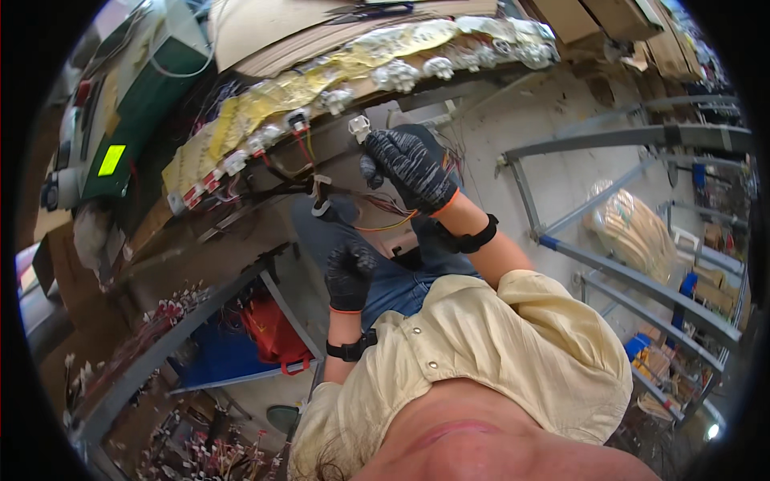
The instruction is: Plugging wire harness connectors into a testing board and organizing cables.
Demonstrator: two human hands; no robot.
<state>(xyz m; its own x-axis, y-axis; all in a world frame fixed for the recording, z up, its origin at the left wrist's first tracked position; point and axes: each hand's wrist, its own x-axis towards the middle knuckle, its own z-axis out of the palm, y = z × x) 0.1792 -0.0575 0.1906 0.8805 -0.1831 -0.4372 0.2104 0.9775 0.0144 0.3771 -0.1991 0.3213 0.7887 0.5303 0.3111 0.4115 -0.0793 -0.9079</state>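
My right hand (413, 168), in a dark striped glove with an orange cuff, is raised to the underside edge of a workbench. Its fingertips pinch a small white connector (359, 126). A bundle of thin red, orange and dark wires (383, 210) hangs from the bench edge beneath that hand. My left hand (350, 274), in a black glove, is lower down and curled into a fist over my lap; nothing clearly shows inside it. Both wrists carry black bands. A row of white connectors with red wires (241, 160) lines the bench edge beside yellow tape (273, 96).
A green box with a lit yellow-green panel (112, 159) stands at the left. Below the bench are a red bag (273, 333), a blue bin (212, 353) and grey metal frame bars (626, 276). Several wire bundles (208, 457) lie at the lower left.
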